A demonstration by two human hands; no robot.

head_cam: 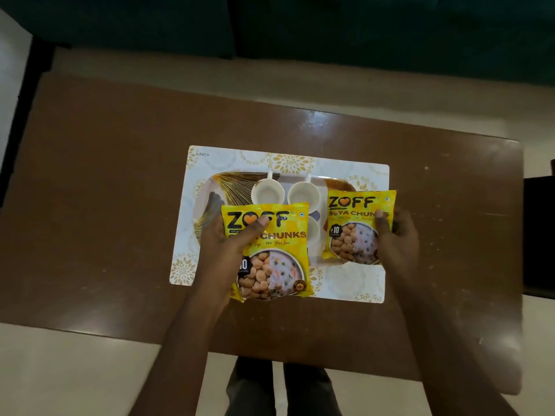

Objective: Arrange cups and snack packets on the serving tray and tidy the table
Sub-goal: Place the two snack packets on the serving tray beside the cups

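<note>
Two yellow soya-chunks snack packets are held above the serving tray (210, 187), which lies on a white patterned placemat (192, 163). My left hand (222, 244) grips the left packet (270, 253) by its left edge, thumb across the front. My right hand (396, 235) grips the right packet (354, 226) by its right edge. Two white cups (267, 192) (303, 192) stand side by side at the tray's far side. A third cup (313, 232) shows partly between the packets. The packets hide the tray's near part.
The brown table (105, 190) stretches wide to the left and right of the placemat. A dark sofa (330, 31) stands beyond the far edge. A dark object (540, 235) sits at the right. My legs (282, 385) are at the near edge.
</note>
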